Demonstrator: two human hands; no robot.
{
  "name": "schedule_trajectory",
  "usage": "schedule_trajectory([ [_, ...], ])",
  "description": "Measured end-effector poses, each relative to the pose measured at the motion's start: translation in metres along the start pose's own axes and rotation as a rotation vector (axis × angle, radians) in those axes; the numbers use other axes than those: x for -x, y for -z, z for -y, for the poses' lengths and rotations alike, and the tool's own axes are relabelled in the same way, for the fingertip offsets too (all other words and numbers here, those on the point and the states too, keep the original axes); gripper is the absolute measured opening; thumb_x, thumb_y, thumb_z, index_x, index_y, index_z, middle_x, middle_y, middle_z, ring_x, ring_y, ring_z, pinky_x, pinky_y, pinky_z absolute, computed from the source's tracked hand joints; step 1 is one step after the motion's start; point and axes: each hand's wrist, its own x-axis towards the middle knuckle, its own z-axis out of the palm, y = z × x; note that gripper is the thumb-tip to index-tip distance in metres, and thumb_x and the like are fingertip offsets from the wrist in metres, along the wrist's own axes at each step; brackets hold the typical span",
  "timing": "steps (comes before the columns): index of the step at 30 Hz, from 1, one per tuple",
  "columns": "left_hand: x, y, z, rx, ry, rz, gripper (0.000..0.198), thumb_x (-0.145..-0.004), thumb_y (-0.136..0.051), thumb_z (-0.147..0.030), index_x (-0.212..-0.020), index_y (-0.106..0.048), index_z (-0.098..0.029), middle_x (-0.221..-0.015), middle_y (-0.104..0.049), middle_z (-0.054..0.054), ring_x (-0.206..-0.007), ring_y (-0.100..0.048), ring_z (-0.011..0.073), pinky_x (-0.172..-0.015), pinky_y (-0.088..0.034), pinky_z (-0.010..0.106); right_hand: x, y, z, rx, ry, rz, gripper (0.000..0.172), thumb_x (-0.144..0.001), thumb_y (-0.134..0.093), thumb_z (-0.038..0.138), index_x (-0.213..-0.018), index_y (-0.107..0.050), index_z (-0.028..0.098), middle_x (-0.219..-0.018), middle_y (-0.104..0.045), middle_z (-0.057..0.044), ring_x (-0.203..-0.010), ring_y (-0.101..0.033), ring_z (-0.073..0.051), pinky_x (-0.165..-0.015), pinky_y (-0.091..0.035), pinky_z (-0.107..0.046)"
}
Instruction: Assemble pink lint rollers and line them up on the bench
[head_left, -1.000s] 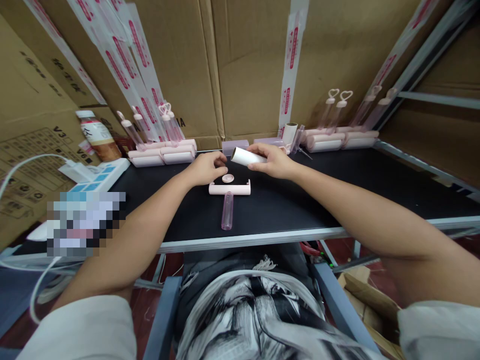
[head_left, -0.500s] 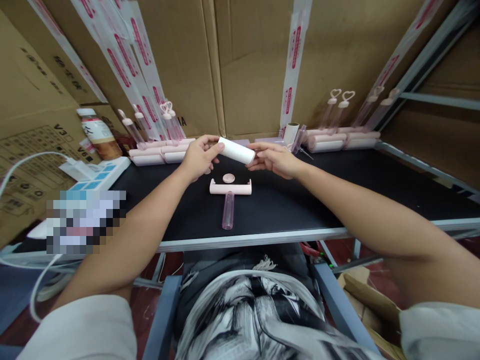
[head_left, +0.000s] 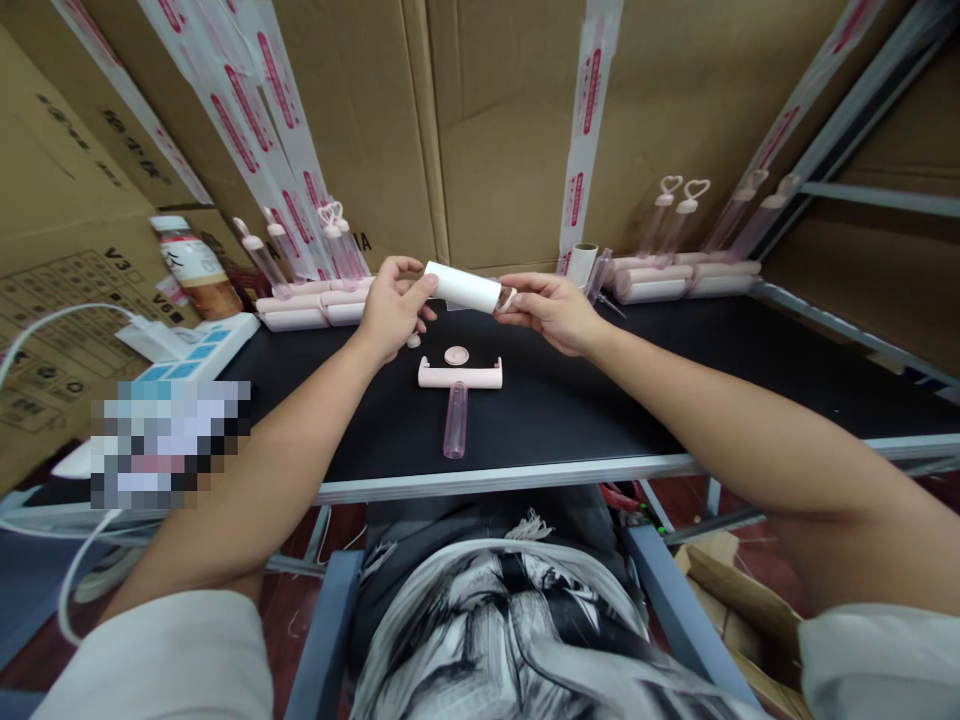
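Observation:
A white roll (head_left: 463,287) is held above the black table, its left end slightly higher than its right. My left hand (head_left: 394,312) grips the roll's left end between thumb and fingers. My right hand (head_left: 551,312) is at the other end, its fingers closed on a small pale round piece (head_left: 507,299) beside the roll's open end. Below the hands, a pink holder (head_left: 460,378) lies on the table with a clear pink handle (head_left: 454,422) pointing toward me. Just behind the holder lies a small round pink cap (head_left: 456,355).
Pink rollers with upright clear handles stand at the back left (head_left: 292,311) and back right (head_left: 651,285). A short open roll (head_left: 582,265) stands behind my right hand. At left are a bottle (head_left: 196,268), a power strip (head_left: 202,350) and a white cable (head_left: 67,318).
The white roll has moved slightly left and up and lies more level. My right hand has shifted off its end, showing the small round piece. My left hand has moved slightly left.

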Motion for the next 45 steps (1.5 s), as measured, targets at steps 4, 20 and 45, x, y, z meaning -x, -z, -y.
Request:
schedule_trajectory([
  [4,-0.007,0.009,0.004,-0.1,-0.097,-0.111,0.035,-0.089,-0.072,-0.052,-0.097,-0.053,-0.024,-0.082,-0.062,0.001,-0.064,-0.059,0.0135,-0.053,-0.042,0.023,-0.003,0.009,-0.009,0.319,0.104,0.011,0.03,-0.078,-0.089,0.039,-0.099,-0.076,0.021,-0.097,-0.082,-0.005,-0.09,-0.079,-0.022,-0.099,-0.067,-0.047],
  [20,-0.034,0.021,0.015,-0.643,-0.216,-0.252,0.016,-0.089,-0.073,-0.032,-0.1,-0.067,-0.022,-0.099,-0.072,0.005,-0.088,-0.063,0.0217,-0.086,-0.049,0.033,0.0,0.015,-0.012,1.057,0.184,0.486,0.027,-0.098,-0.07,0.03,-0.115,-0.091,0.026,-0.133,-0.083,-0.007,-0.131,-0.076,-0.029,-0.119,-0.056,-0.043],
  [45,-0.044,0.003,-0.031,-1.102,-0.277,0.097,0.043,-0.096,-0.057,-0.041,-0.13,-0.073,-0.02,-0.136,-0.072,0.019,-0.121,-0.068,0.0369,-0.103,-0.051,0.049,0.003,0.008,-0.002,1.046,0.253,0.457,0.035,-0.101,-0.063,0.025,-0.128,-0.084,0.016,-0.142,-0.078,-0.013,-0.136,-0.072,-0.028,-0.122,-0.051,-0.043],
])
